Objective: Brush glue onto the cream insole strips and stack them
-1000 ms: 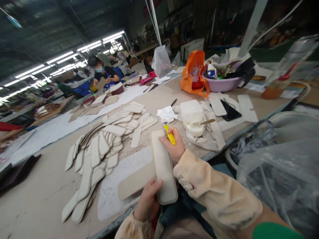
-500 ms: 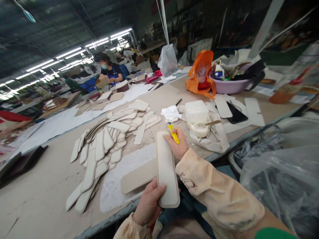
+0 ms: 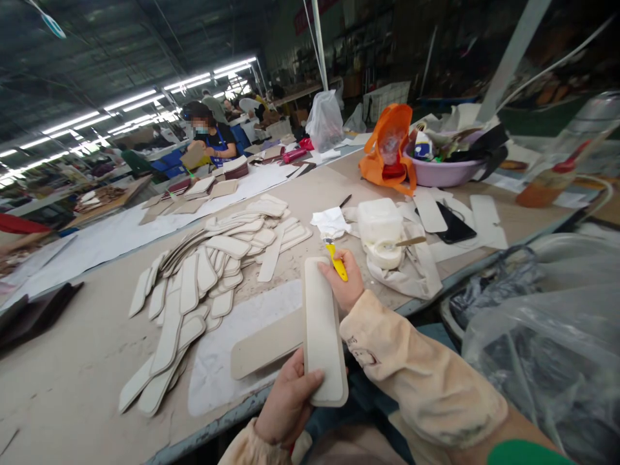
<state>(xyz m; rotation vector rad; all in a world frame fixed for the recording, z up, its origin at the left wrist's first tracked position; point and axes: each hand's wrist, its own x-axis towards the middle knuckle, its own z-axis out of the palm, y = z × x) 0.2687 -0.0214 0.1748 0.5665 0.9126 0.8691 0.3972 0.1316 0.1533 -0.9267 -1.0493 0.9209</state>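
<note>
A long off-white panel with rounded corners (image 3: 323,329) is held up over the table's front edge. My left hand (image 3: 293,394) grips its lower left edge, thumb on top. At the panel's upper right edge, my right hand (image 3: 345,281) is closed round a yellow-handled brush (image 3: 336,259), and its thumb presses on the panel. The brush head points away from me, toward a crumpled white paper (image 3: 330,221). Left of the held panel, a beige panel (image 3: 266,342) rests over a white sheet (image 3: 213,361). A large heap of similar panels (image 3: 196,281) spreads to the left.
Right of the brush stand a white tub (image 3: 381,221) and a roll of white tape (image 3: 387,254). Behind are an orange bag (image 3: 390,148) and a lilac basin (image 3: 445,171). A dark phone (image 3: 455,223) and an amber bottle (image 3: 547,184) lie farther right. A co-worker (image 3: 210,135) sits across.
The view has shifted slightly, so the table and heap appear a little farther left. Both hands keep their hold on the panel, and the brush stays in my right hand.
</note>
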